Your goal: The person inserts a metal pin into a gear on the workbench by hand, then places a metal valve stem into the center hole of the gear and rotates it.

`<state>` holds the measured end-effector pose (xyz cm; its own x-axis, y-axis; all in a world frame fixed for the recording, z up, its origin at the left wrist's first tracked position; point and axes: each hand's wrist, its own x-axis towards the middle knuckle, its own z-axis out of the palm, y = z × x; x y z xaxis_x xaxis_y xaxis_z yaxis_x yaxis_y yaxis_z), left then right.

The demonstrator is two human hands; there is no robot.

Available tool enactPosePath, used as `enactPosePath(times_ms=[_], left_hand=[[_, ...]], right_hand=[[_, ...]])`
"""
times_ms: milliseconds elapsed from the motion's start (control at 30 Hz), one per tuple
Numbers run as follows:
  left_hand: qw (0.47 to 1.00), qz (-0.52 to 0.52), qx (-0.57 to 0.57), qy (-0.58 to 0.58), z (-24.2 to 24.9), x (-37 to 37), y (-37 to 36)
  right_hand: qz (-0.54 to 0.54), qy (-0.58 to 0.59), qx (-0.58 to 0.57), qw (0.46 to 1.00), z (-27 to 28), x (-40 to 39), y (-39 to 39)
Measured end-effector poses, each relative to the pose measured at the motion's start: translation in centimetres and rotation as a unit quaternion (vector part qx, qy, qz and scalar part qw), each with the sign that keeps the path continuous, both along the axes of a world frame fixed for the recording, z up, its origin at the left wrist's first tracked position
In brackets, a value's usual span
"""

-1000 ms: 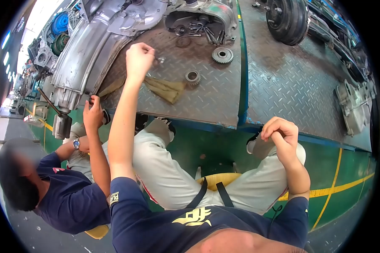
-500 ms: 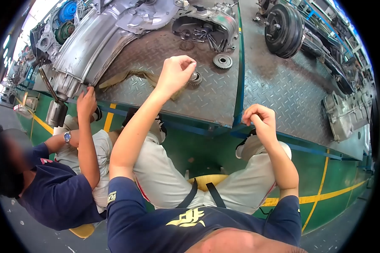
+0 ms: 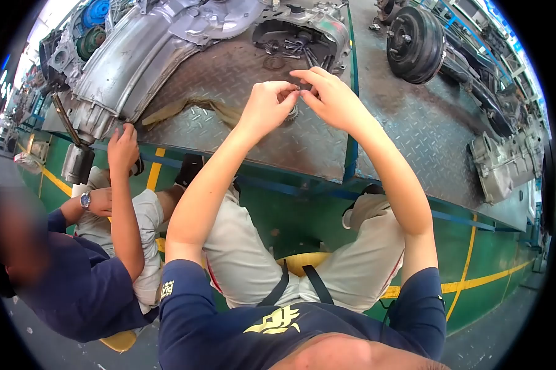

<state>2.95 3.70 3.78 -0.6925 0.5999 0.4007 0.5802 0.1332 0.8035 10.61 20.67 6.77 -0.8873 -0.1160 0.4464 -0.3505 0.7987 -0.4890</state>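
Over the near part of the metal bench, my left hand [image 3: 267, 110] is closed in a pinch, with a tiny dark thing at its fingertips that is too small to name. My right hand [image 3: 332, 102] meets it there, thumb and fingers closing on the same spot and the index finger reaching past. A small gear [image 3: 293, 113] shows partly behind my hands. Just beyond them is an open metal housing [image 3: 333, 31] with several bolts [image 3: 310, 57] and a dark ring [image 3: 273, 63] at its mouth.
A brown rag [image 3: 188, 106] and a large transmission case [image 3: 127, 68] lie on the left. A co-worker's hand [image 3: 124, 148] rests by the case's end. On the right bench are a brake drum [image 3: 413, 46] and a metal casing [image 3: 506, 163]. A gap divides the benches.
My right hand has moved up and left from the bench edge to my left hand's fingertips. It now covers the larger gear. My left hand has shifted slightly right and down.
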Motion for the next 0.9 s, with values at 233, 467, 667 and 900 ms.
enactPosePath(times_ms=[233, 467, 667, 900], left_hand=[[0.994, 0.046, 0.055, -0.083, -1.1, 0.4, 0.4], [0.986, 0.145, 0.038, 0.079, -1.6, 4.9, 1.2], [0.938, -0.242, 0.050, 0.244, -4.6, 14.1, 5.7], [0.862, -0.413, -0.134, 0.262, -11.7, 19.3, 7.4]], right_hand=[[0.080, 0.013, 0.058, 0.995, 0.7, -2.4, 1.2], [0.110, -0.061, 0.046, 0.991, 1.7, -4.2, 2.1], [0.065, -0.091, 0.071, 0.991, 2.1, -4.0, 1.3], [0.031, -0.068, 0.220, 0.973, 3.2, -3.7, -0.4]])
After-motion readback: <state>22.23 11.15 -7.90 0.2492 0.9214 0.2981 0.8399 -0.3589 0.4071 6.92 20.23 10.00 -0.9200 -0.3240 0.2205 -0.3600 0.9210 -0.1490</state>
